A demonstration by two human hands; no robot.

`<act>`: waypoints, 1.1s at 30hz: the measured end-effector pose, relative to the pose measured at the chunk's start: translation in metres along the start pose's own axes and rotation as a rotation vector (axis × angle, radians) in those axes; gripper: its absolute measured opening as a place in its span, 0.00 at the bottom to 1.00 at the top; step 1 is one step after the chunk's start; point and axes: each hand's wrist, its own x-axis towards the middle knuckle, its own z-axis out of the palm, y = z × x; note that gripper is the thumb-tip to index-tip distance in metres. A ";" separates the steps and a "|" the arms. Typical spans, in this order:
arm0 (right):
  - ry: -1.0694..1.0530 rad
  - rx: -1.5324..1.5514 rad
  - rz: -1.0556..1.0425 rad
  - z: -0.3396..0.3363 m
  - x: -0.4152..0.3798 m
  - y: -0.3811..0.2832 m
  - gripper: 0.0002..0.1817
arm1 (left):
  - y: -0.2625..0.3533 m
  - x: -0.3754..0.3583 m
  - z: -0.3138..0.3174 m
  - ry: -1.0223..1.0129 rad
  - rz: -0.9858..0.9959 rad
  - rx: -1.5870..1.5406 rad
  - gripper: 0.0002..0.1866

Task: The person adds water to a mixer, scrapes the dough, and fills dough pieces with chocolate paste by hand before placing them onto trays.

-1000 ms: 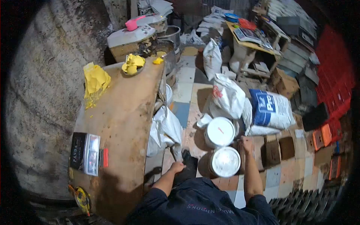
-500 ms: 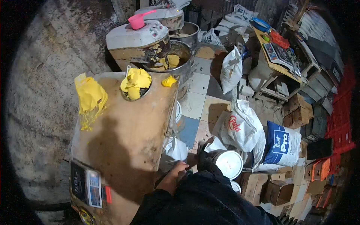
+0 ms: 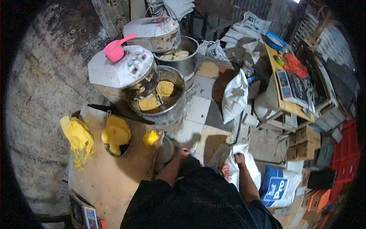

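Head view: right hand (image 3: 239,158) grips white sack (image 3: 233,170) below it.

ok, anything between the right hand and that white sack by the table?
Nothing visible. The right hand is already on the top edge of the white sack with red lettering, in contact. The left hand sits by the wooden table edge, apart from the sack.

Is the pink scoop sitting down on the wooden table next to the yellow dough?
No, the pink scoop rests on top of the grey mixer housing, behind and above the wooden table.
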 end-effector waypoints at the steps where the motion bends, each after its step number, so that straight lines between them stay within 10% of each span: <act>1: -0.004 -0.061 -0.215 -0.018 0.032 -0.077 0.15 | 0.027 0.018 -0.006 0.116 0.055 -0.002 0.26; 5: -0.085 0.066 -0.256 -0.027 0.181 -0.226 0.15 | -0.035 0.159 0.014 -0.228 -0.157 0.025 0.32; 8: 0.062 -0.038 -0.423 -0.029 0.256 -0.280 0.14 | 0.039 0.198 -0.016 -0.226 -0.225 0.194 0.29; 14: -0.223 0.041 -0.119 0.001 0.382 -0.126 0.09 | 0.108 0.322 -0.100 -0.165 -0.273 0.090 0.24; 15: -0.153 -0.188 -0.652 0.008 0.422 -0.040 0.10 | 0.128 0.337 -0.115 -0.111 -0.283 0.028 0.24; 16: -0.294 0.164 -0.132 -0.017 0.395 -0.085 0.11 | 0.142 0.353 -0.124 -0.060 -0.291 -0.019 0.23; 20: -0.339 0.268 0.344 -0.059 0.433 -0.110 0.12 | 0.163 0.410 -0.152 0.064 -0.346 -0.061 0.20; 22: -0.509 -0.495 -0.130 -0.058 0.511 -0.052 0.14 | 0.101 0.436 -0.144 0.023 -0.349 -0.239 0.19; 24: -0.325 -0.394 -0.319 -0.070 0.547 -0.126 0.08 | 0.096 0.424 -0.143 0.113 -0.363 -0.187 0.20; 26: 0.015 -0.860 -0.933 -0.044 0.658 -0.088 0.08 | 0.126 0.436 -0.149 0.028 -0.550 0.288 0.24; 29: -0.036 -0.604 -0.789 -0.031 0.751 -0.234 0.13 | 0.128 0.415 -0.145 -0.144 -0.480 0.390 0.25; 33: -0.232 -0.126 -0.643 -0.001 0.773 -0.530 0.12 | 0.119 0.429 -0.118 0.441 -0.542 0.140 0.14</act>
